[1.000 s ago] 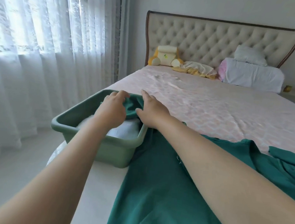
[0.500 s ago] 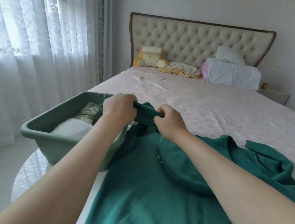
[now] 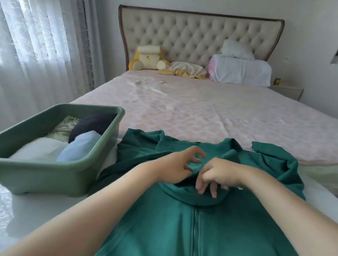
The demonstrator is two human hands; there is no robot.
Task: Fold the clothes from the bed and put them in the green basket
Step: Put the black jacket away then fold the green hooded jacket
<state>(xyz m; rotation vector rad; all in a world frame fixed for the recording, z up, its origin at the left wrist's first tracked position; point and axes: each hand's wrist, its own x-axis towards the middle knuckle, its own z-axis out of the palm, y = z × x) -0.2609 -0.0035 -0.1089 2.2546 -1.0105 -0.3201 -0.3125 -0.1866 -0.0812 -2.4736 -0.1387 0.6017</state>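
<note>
A dark green zip-front garment [image 3: 173,233] lies spread front-up, zip closed, its collar bunched and its sleeves crumpled at the near edge of the pink quilted bed [image 3: 208,111]. Just left of it sits a rectangular green plastic basket [image 3: 33,167] holding folded clothes [image 3: 79,147] in white, pale blue, navy and floral.

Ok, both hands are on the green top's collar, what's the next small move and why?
Probably lay the collar flat: left hand and right hand pinch it bunched above the zip of the green top, whose far sleeve lies crumpled, so it isn't ready to fold.
</note>
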